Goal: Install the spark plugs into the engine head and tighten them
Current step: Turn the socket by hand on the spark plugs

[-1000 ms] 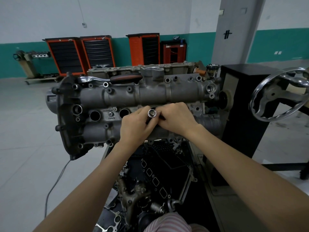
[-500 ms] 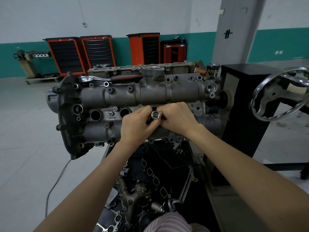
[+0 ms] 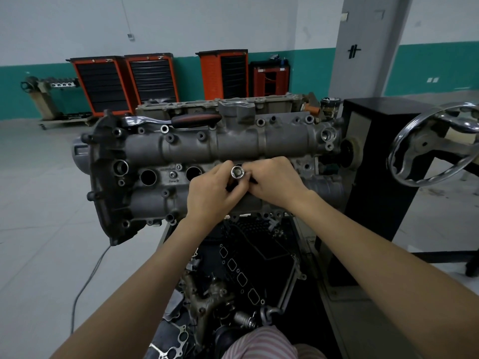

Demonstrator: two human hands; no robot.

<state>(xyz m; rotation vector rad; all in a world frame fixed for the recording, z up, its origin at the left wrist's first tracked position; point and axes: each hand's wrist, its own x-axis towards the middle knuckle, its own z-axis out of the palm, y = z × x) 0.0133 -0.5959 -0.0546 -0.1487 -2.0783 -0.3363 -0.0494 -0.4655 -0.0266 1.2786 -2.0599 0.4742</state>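
Grey engine head (image 3: 233,146) mounted sideways on a stand, filling the middle of the view. Behind the engine head, against the green-and-white wall, orange tool cabinets (image 3: 124,84). Right of the engine head, a black stand box (image 3: 375,164) with a shiny handwheel (image 3: 435,146). Below the engine head, a dark tray of loose engine parts (image 3: 246,281). Along the top edge of the engine head, a ratchet wrench (image 3: 176,121) with a dark red grip, lying flat. On the front face of the engine head, two open round plug holes (image 3: 171,176) left of the hands. Left hand (image 3: 212,193) and right hand (image 3: 274,182) pressed together at the middle of the engine head, fingers of both curled round a silver socket (image 3: 237,172), its open end facing the camera. Spark plug itself hidden; cannot tell whether one sits inside the socket.
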